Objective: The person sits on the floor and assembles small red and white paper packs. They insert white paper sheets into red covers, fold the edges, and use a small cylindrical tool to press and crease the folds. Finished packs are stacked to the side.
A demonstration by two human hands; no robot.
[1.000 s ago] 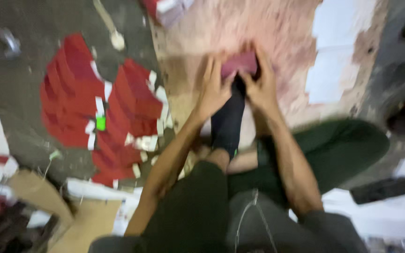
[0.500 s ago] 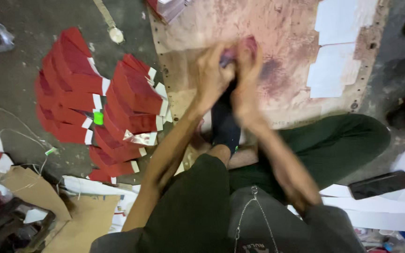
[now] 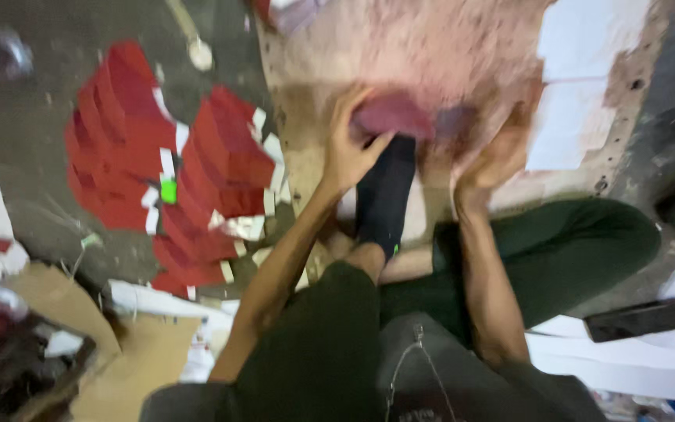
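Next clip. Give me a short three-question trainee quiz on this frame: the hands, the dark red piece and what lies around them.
1. True or false: the left hand touches the dark red piece.
2. Where do the stacked red sheets lie, seen from the camera? A) left of the arms B) right of the arms C) on the person's lap
3. Fill in: the dark phone lies on a ______ sheet at lower right.

Key
1. True; its fingers rest on the piece, by the black sock. The right hand is too blurred to judge.
2. A
3. white
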